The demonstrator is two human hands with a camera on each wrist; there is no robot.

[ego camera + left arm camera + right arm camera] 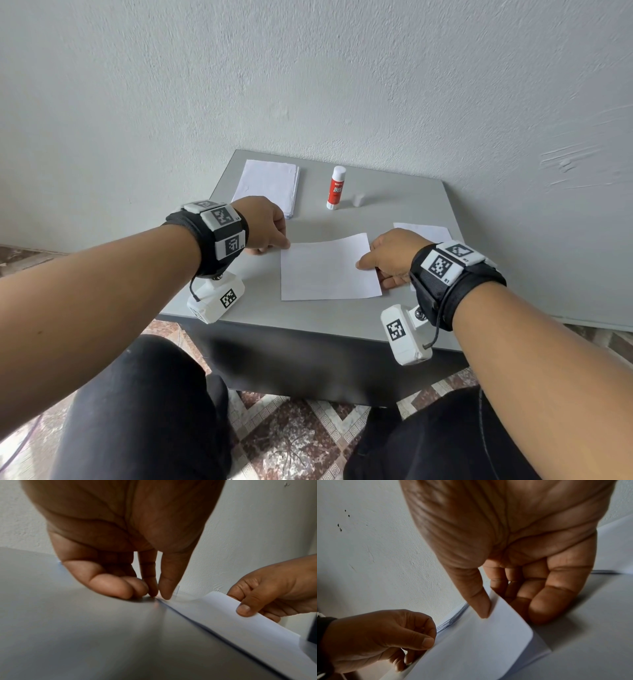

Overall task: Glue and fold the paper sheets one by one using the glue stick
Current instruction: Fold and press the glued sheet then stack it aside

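Both hands pinch the same paper sheet (329, 269) by its far corners: the left hand (263, 222) nips the far-left corner between thumb and fingertips, low at the tabletop, and the right hand (388, 257) clamps the right edge, thumb on top and fingers curled beneath, lifting that side so the far edge bows upward. The sheet's near edge lies flat near the front of the grey table (308, 318), between the two wrists. Whether glue is already on it cannot be told; no crease shows, so I judge the fold of this sheet to be just starting, with pressing flat left to do. Just behind the right hand lies another white sheet (424, 231), perhaps one already finished, though that is unclear. Farther back the glue stick (335, 187) stands upright and uncapped, its small cap (358, 200) just beside it. At the far left a stack of paper sheets (267, 183) waits, so most of the job appears to remain.
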